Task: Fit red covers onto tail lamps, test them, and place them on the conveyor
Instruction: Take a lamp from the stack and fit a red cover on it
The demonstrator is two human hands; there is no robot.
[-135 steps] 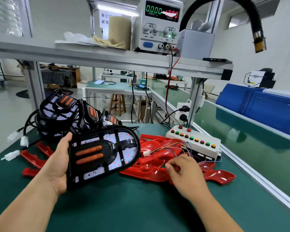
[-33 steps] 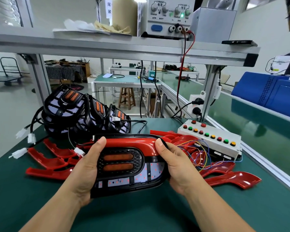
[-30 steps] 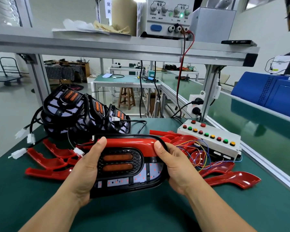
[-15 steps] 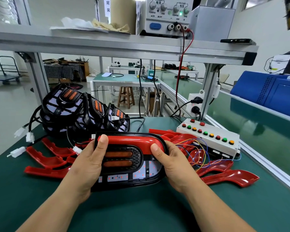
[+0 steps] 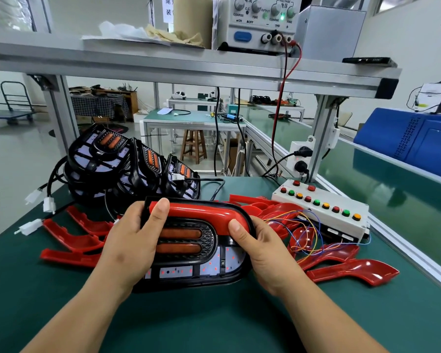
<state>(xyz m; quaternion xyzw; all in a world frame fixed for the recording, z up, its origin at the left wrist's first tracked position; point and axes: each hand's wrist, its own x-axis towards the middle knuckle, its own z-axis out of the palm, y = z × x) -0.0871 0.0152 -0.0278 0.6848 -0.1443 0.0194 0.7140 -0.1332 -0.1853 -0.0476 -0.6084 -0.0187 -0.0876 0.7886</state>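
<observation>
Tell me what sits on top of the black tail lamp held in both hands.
A glossy red curved plastic cover lies along the upper edge of the black oval tail lamp, thumbs of the left hand and right hand on it. The joint beneath is covered.

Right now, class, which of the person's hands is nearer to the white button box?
Right. The right hand grips the tail lamp's right end, the side toward the button box; the left hand grips the lamp's left end, the whole lamp farther off.
</observation>
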